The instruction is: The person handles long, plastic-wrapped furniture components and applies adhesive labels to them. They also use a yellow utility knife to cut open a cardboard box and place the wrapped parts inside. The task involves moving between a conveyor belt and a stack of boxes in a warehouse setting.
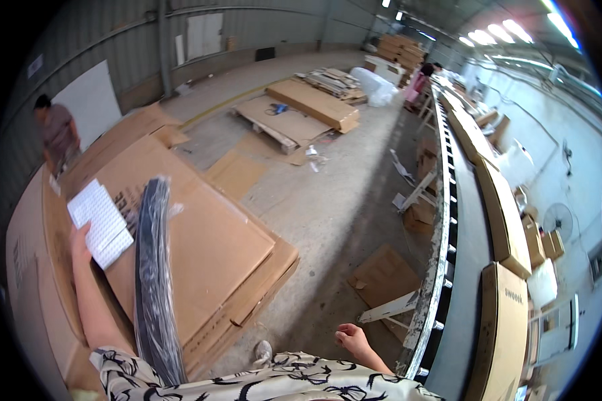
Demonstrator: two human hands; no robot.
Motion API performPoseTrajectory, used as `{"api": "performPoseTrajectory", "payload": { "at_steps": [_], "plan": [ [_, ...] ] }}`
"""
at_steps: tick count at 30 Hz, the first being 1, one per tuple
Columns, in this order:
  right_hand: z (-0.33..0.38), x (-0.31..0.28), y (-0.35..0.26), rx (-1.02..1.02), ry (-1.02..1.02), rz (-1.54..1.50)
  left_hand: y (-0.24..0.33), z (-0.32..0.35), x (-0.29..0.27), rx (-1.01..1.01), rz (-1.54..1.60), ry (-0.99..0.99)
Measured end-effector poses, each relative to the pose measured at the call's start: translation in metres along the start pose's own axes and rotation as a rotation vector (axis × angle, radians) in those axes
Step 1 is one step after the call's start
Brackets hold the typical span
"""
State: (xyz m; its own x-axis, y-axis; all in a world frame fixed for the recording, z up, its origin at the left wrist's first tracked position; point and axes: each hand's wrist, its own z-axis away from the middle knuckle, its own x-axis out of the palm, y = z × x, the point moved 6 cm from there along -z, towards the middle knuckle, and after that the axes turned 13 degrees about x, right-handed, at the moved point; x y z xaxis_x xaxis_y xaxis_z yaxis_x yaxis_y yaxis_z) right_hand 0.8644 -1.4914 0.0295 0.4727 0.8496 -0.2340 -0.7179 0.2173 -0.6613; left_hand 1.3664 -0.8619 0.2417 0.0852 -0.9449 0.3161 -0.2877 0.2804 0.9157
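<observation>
My left hand (80,242) is closed on the edge of some white printed sheets (102,217), with the fingers partly hidden by the paper. The sheets are over the left end of a stack of flat brown cartons (201,234). Beside my left forearm, a long dark bundle wrapped in clear plastic (155,267) lies across the cartons, its near end reaching my patterned clothing. My right hand (354,339) hangs low in front of me with its fingers curled in and nothing visible in them. It is left of the roller conveyor and apart from it.
On the right, long brown cartons (505,311) line the conveyor (451,287), whose leg (391,307) juts out near my right hand. Flat cardboard (384,271) lies underneath. Ahead is a pallet with cartons (284,117). One person (59,130) stands far left, another (418,83) beyond the conveyor.
</observation>
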Motion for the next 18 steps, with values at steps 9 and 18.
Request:
{"api": "performPoseTrajectory", "payload": {
  "at_steps": [9,18],
  "plan": [
    [0.017,0.032,-0.005,0.039,-0.032,0.410,-0.125,-0.042,-0.157,0.076,-0.868,0.172],
    [0.012,0.079,-0.084,-0.411,-0.047,0.521,-0.037,0.041,-0.044,0.045,-1.720,0.023]
  ]
}}
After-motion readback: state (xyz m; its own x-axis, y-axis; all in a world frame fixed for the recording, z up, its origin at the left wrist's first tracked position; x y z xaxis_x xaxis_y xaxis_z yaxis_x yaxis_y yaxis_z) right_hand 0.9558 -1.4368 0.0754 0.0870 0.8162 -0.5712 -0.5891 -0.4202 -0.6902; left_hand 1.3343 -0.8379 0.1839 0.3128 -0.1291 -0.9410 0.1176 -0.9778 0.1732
